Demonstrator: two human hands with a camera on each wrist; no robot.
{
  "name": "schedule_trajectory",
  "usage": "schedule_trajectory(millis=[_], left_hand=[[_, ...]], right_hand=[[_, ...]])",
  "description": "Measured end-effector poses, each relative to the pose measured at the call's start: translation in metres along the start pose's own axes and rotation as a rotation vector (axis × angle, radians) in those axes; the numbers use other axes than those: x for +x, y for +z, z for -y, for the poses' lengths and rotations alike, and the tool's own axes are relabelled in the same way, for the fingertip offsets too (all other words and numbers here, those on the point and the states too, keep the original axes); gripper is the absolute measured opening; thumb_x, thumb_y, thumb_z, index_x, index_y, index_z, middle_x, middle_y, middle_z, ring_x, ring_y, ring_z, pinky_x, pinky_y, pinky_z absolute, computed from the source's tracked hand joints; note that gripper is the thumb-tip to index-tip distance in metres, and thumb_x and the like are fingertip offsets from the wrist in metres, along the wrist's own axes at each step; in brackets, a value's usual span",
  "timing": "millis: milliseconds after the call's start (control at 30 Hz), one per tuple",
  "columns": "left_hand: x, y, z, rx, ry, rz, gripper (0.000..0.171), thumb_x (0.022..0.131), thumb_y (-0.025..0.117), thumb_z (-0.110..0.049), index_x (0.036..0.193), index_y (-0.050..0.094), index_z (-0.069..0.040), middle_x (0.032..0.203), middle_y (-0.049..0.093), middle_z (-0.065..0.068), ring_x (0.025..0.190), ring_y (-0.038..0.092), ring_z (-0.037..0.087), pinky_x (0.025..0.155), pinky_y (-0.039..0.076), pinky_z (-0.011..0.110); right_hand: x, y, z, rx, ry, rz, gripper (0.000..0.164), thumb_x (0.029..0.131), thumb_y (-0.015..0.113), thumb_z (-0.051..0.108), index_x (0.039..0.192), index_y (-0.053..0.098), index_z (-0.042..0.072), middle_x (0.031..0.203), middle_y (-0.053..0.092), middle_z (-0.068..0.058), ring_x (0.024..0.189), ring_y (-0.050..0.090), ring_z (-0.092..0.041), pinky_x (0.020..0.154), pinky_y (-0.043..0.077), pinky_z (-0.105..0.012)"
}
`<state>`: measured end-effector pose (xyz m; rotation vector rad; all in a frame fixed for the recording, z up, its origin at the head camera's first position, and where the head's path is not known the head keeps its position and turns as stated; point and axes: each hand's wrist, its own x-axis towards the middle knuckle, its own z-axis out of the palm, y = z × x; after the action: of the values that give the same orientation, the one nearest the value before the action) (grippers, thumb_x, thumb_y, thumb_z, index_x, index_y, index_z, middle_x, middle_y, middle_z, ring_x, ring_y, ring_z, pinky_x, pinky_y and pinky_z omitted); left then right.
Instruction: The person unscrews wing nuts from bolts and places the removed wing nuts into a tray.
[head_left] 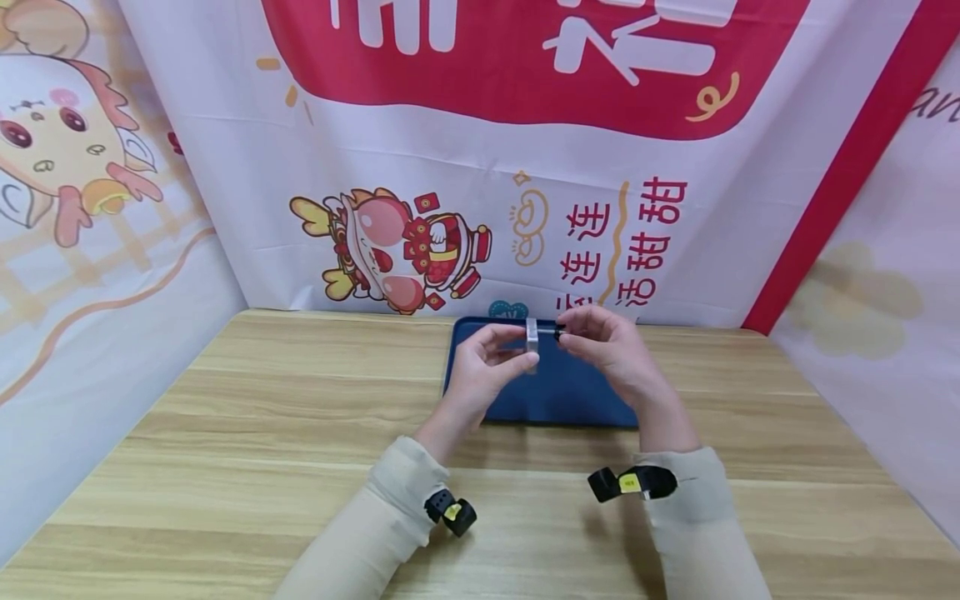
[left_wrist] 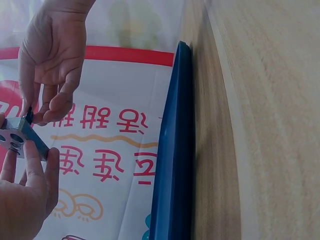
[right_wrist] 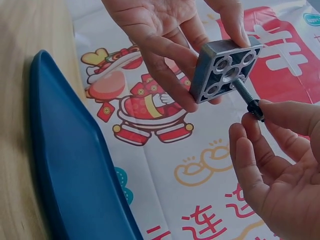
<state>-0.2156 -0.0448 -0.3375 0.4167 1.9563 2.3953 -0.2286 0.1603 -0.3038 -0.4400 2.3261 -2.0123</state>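
Up in mid-air hung the block, its bolt jutting right! The left grip was clamped on the block's edges, the right grip pinching the bolt's black knob. A crooked twist risked jamming it; a slack pinch could have dropped it onto the tray, far back on the worktop.

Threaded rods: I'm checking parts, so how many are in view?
1: the threaded rod, reaching from the right hand to the metal block held in the left hand. Others may be hidden.
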Motion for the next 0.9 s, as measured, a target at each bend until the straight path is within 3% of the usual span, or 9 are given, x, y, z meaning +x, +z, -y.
schedule_trajectory(millis=[200,433,567,733,900], left_hand=[[0.0002,0.0002,-0.0004,-0.010,0.001,0.000,0.036,0.089,0.071,-0.001,0.124,0.061,-0.003,0.128,0.066,0.015,0.105,0.067,0.019,0.098,0.056,0.038],[-0.0004,0.0003,-0.0013,-0.016,-0.002,0.000,0.035,0.090,0.070,-0.001,0.123,0.061,-0.003,0.128,0.065,0.016,0.104,0.066,0.018,0.098,0.056,0.037],[-0.0006,0.0000,-0.0014,-0.014,-0.003,0.001,0.035,0.090,0.070,-0.002,0.123,0.062,-0.003,0.127,0.066,0.015,0.104,0.066,0.018,0.098,0.056,0.037],[-0.0004,0.0002,-0.0013,-0.010,0.000,-0.003,0.034,0.090,0.071,-0.002,0.123,0.062,-0.003,0.127,0.066,0.015,0.104,0.067,0.018,0.097,0.056,0.037],[-0.0003,0.0005,-0.0009,-0.004,0.009,-0.006,0.034,0.090,0.071,-0.002,0.123,0.061,-0.002,0.126,0.066,0.015,0.103,0.067,0.018,0.097,0.056,0.037]], right_hand=[[0.0004,0.0011,-0.0006,-0.050,-0.030,-0.009,0.025,0.094,0.066,0.007,0.119,0.064,0.010,0.099,0.062,0.005,0.095,0.057,-0.016,0.085,0.053,-0.021],[0.0007,0.0020,-0.0009,-0.086,-0.046,-0.011,0.030,0.095,0.064,0.005,0.124,0.060,-0.001,0.096,0.063,0.008,0.094,0.057,-0.014,0.084,0.052,-0.021],[0.0007,0.0010,-0.0007,-0.071,-0.041,-0.003,0.034,0.097,0.064,0.013,0.126,0.058,-0.003,0.098,0.063,0.007,0.094,0.059,-0.013,0.086,0.053,-0.022],[0.0007,0.0031,0.0028,-0.029,0.050,-0.072,0.030,0.102,0.057,0.031,0.114,0.062,0.004,0.090,0.062,0.006,0.090,0.059,-0.012,0.090,0.053,-0.030],[0.0019,0.0088,0.0047,0.055,0.168,-0.114,0.026,0.102,0.053,0.038,0.096,0.062,0.014,0.073,0.059,0.007,0.075,0.053,-0.012,0.078,0.047,-0.028]])
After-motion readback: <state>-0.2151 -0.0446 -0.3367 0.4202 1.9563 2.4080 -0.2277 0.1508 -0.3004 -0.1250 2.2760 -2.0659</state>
